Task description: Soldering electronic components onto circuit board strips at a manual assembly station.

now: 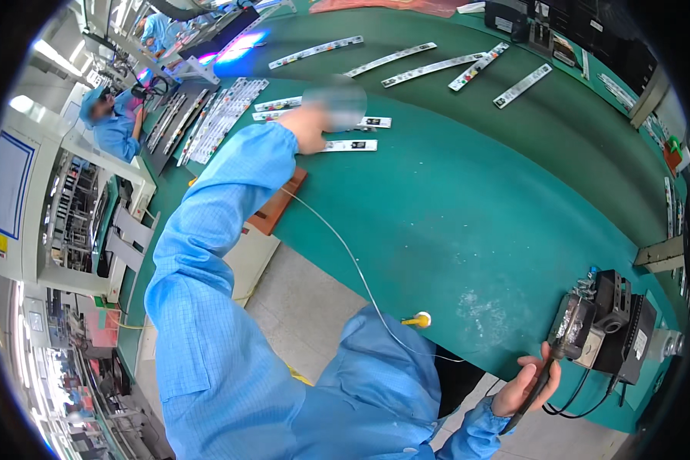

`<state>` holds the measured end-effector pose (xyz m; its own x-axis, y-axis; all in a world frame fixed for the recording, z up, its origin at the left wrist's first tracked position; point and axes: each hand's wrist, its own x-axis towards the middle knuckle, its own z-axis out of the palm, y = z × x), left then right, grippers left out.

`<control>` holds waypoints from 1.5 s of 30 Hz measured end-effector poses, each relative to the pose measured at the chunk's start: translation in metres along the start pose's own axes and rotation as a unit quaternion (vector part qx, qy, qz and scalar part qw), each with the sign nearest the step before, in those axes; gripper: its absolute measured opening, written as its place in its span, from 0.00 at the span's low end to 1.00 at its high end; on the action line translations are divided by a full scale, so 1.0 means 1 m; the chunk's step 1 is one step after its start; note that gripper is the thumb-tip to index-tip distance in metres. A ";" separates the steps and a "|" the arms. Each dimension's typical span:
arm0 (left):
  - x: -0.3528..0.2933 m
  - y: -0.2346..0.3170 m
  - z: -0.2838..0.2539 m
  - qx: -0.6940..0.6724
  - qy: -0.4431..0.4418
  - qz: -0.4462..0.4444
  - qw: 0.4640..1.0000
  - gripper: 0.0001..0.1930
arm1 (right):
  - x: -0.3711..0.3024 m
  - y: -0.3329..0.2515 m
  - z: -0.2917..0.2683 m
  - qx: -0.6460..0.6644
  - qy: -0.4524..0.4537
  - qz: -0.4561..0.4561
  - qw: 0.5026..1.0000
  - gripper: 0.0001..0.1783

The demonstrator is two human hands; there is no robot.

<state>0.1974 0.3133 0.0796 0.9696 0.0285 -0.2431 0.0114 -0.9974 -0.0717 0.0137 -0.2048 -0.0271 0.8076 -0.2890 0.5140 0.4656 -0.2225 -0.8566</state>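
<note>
My left hand reaches far across the green bench to a few narrow white circuit board strips. Its fingers are smeared, so I cannot tell whether they grip a strip. Low on the right, my right hand is closed around the black handle of what looks like a soldering iron. The front end of the iron meets a dark stand. A thin pale wire curves from near the brown block below my left forearm down over my lap toward the right.
Several board strips lie along the far side, and more stand in a rack at the left. Black boxes with cables sit beside the stand. A yellow plug is at the bench's near edge. A co-worker sits far left.
</note>
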 end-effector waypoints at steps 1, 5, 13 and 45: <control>-0.006 0.005 0.004 0.042 -0.044 -0.029 0.998 0.17 | 0.000 -0.001 0.001 -0.010 0.004 0.009 1.000 0.23; -0.018 0.015 0.011 0.098 -0.038 -0.033 0.994 0.17 | -0.001 -0.001 0.001 -0.040 0.018 0.030 0.999 0.22; -0.050 0.081 -0.003 0.085 0.239 0.250 0.934 0.13 | -0.005 -0.008 0.001 -0.043 0.016 0.044 0.998 0.23; 0.008 0.372 -0.013 -0.310 0.061 0.497 0.808 0.09 | 0.002 0.007 -0.022 -0.059 0.075 -0.036 0.995 0.29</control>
<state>0.2129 -0.0585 0.0632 0.5908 -0.7770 0.2174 -0.7042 -0.3651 0.6089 0.0107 -0.2269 -0.0316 0.7075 -0.4015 0.5817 0.4663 -0.3533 -0.8110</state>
